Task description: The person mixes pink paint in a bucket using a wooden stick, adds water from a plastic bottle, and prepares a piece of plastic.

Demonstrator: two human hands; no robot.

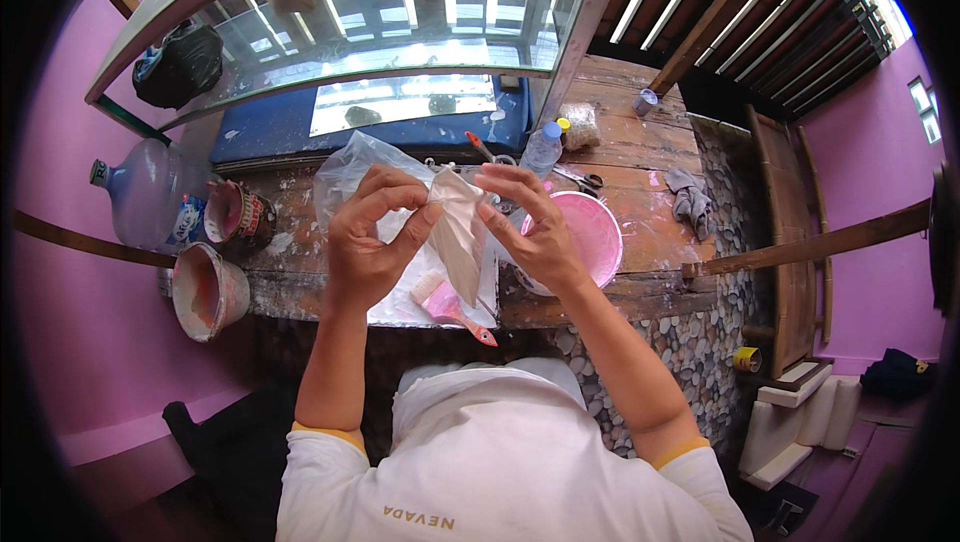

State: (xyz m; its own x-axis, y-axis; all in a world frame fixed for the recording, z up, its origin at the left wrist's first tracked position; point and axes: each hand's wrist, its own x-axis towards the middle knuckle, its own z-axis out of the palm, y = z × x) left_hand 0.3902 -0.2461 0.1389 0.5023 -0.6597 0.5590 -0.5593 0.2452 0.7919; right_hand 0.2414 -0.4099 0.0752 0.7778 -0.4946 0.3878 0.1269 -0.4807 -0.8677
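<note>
A crinkled beige sheet (455,232), perhaps paper or cloth, hangs between my hands in the middle of the head view. My left hand (370,237) pinches its upper left part. My right hand (540,237) has its thumb on the sheet’s right edge, fingers curled above. Beneath them a paintbrush (450,312) with pink paint lies on a white board (395,312). A clear plastic bag (345,167) lies behind my left hand, and a pink paint bucket (595,247) stands behind my right wrist.
The wooden bench (660,262) also bears a water bottle (540,152), scissors (585,182), a grey rag (690,202), a large jug (150,192) and two paint-stained pails (205,302). A glass cabinet (120,82) stands behind; a wooden beam (840,237) juts in from the right.
</note>
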